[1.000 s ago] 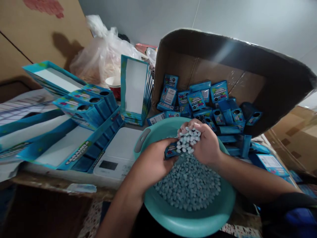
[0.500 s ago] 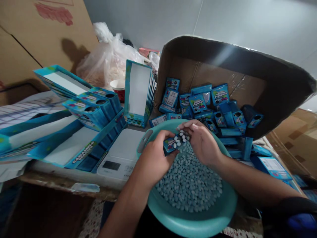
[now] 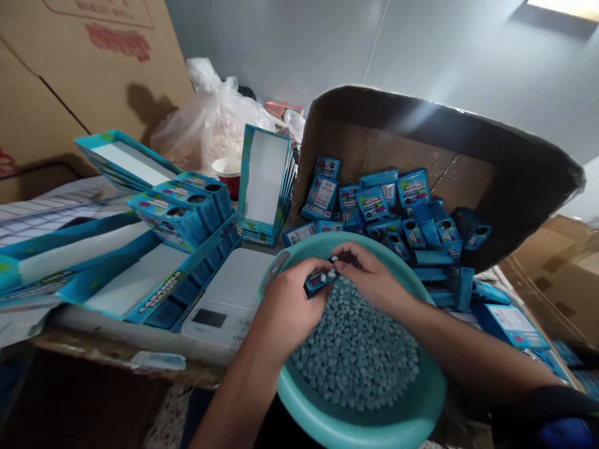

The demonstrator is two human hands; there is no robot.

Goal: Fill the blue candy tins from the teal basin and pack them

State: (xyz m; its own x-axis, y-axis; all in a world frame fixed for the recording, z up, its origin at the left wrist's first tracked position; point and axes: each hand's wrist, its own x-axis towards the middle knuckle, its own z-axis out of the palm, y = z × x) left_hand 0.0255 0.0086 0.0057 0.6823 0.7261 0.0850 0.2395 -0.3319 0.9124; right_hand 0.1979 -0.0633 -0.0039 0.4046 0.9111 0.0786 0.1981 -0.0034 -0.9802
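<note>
Far to the left of the hands, open blue display trays (image 3: 140, 284) are lying on the table (image 3: 116, 343), one of them carrying small blue boxes (image 3: 187, 209) with round holes in their tops. Just left of the left hand, a white kitchen scale (image 3: 229, 299) is sitting beside the basin.

The left hand (image 3: 285, 308) is closing its grip around a small blue candy box (image 3: 318, 279), holding it over the teal basin (image 3: 374, 424). The box is lying nearly level, its long axis running from lower left to upper right, with its upper-right end pointing toward the right hand; a couple of pale candies are sitting at that end. The right hand (image 3: 374, 280) is meeting it there, its fingertips pinching at the box's end; what the grip holds, beyond touching the box, I cannot tell.

Below both hands, the basin is filled with a heap of pale blue candies (image 3: 355, 355).

Behind the hands and to their right, a large cardboard carton (image 3: 421, 143) is lying on its side, its opening facing the person, with many small blue candy boxes (image 3: 388, 212) piling up inside and spilling out.
</note>
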